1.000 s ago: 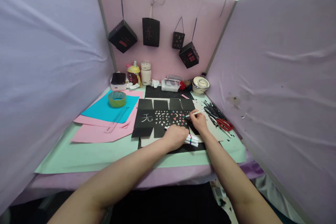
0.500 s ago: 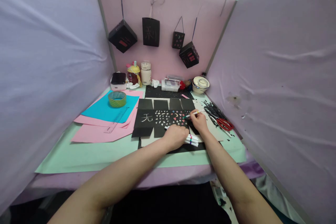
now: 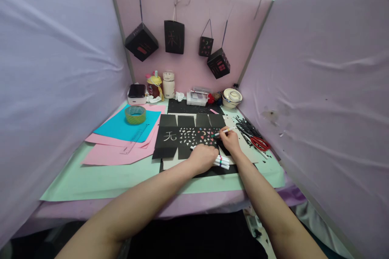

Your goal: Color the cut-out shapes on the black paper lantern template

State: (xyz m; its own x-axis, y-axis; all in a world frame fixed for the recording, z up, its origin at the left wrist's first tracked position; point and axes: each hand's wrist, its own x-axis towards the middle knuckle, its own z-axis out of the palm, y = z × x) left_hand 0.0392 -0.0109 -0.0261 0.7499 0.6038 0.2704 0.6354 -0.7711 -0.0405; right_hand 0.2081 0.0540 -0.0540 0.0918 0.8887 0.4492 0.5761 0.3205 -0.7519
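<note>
A flat black card template (image 3: 170, 145) with folding flaps lies in front of me, cut with a character, small triangles, stars, hearts and a moon; some shapes show colour. My right hand (image 3: 230, 141) pinches a white marker (image 3: 226, 130), its tip down at the coloured shapes on the right part of the card. My left hand (image 3: 203, 158) rests on the card's lower edge, closed round several white markers (image 3: 223, 162) whose ends stick out on its right. A pale sheet (image 3: 246, 153) lies under the card.
Pink paper (image 3: 112, 156), blue paper (image 3: 130, 129), a tape roll (image 3: 135, 115) and a clear ruler (image 3: 135, 139) lie left. Red-handled scissors (image 3: 259, 143) sit among black scraps at right. Cups, a clear box (image 3: 197, 98) and bowls (image 3: 232, 98) line the back; black paper lanterns (image 3: 174, 37) hang above.
Almost nothing differs. The view shifts very slightly; both hands stay in place, the right one still holding the marker at the card.
</note>
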